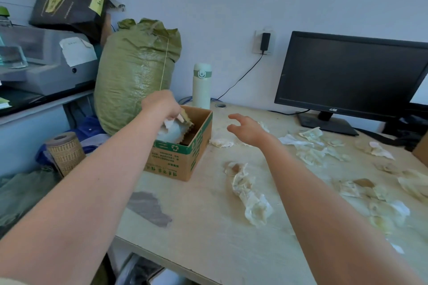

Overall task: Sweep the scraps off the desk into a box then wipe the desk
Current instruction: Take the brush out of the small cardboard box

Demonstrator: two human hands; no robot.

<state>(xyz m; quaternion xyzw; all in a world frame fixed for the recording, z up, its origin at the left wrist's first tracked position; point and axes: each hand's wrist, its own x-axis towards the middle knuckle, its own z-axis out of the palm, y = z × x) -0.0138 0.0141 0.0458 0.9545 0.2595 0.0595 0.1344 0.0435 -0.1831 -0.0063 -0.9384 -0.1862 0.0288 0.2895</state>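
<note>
A cardboard box with green print stands open at the desk's left edge. My left hand hovers over its opening, its fingers pinching a pale scrap that hangs into the box. My right hand floats above the light wooden desk just right of the box, fingers spread and holding nothing. Several crumpled pale paper scraps lie across the middle and right of the desk, one small scrap beside the box.
A black monitor stands at the back right, a pale flask behind the box. A green woven sack stands left of the desk. A grey patch marks the desk's front left near its edge.
</note>
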